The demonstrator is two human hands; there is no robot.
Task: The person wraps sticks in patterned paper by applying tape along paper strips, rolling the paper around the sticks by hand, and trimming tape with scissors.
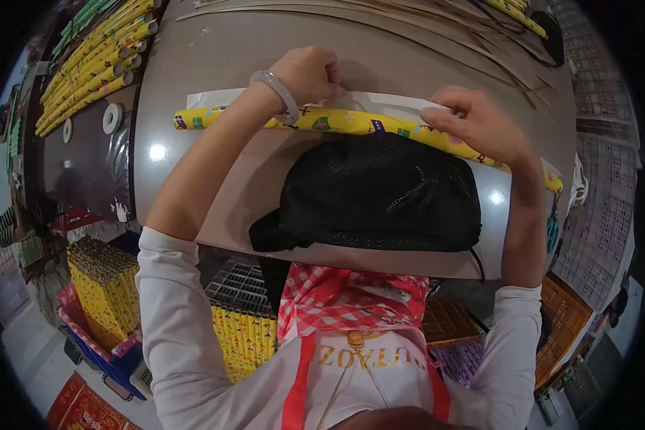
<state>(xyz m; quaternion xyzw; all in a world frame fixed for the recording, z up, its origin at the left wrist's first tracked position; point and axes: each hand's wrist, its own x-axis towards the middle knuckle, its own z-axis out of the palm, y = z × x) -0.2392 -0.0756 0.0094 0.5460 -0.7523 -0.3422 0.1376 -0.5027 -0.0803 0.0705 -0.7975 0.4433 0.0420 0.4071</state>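
Observation:
A long roll of yellow patterned paper [351, 122] lies across the table, with a white paper edge [387, 100] showing along its far side. At that white edge, left of the middle, is my left hand [309, 74], its fingers curled inward; what they hold, if anything, is hidden. Farther right, my right hand [476, 122] pinches the white edge between thumb and fingers above the roll. A black mesh bag [383, 197] rests on the table just below the roll, nearer my body.
Finished yellow rolls [100, 68] are stacked at the upper left, near two white tape rings [112, 118]. Brown paper strips [437, 32] lie along the table's far side. Bundled yellow rolls [107, 287] stand in a blue crate at lower left.

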